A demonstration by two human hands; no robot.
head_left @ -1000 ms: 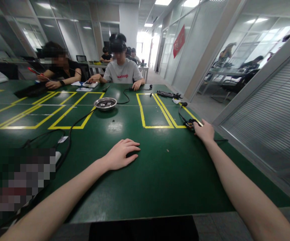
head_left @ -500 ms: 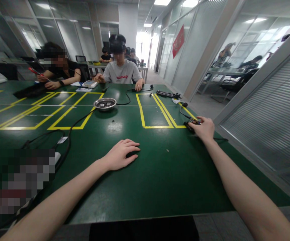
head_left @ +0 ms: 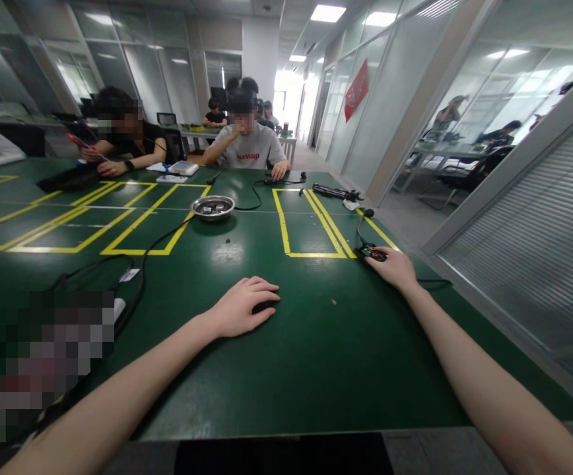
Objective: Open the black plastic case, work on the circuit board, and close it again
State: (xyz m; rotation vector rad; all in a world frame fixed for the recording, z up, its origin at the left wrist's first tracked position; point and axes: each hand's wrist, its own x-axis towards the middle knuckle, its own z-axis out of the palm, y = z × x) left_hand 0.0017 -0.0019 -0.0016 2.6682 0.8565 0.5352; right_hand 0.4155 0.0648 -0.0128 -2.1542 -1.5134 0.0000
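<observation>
My left hand (head_left: 244,307) lies palm down on the green table (head_left: 311,369), with its fingers stretched out and nothing in them. Over at the right edge, my right hand (head_left: 396,267) grips a small black device (head_left: 371,252) whose upper side shows bare coloured wires or parts. From that device a thin stalk rises to a round black head (head_left: 368,213), like a gooseneck microphone. My fingertips partly cover the device. Behind my right wrist a black cable (head_left: 434,282) runs along the table.
A metal bowl (head_left: 213,207) with small metal parts stands mid-table. Yellow tape (head_left: 316,255) marks rectangles. A folded black tripod-like item (head_left: 336,192) lies far right. Black cable (head_left: 142,277) crosses the left side beside a pixelated area. Co-workers sit opposite, one in a grey shirt (head_left: 254,146).
My right hand has lowered slightly and shifted left with the device, which now sits flatter to the table. My left hand keeps its pose. The co-worker opposite has raised one hand toward the head.
</observation>
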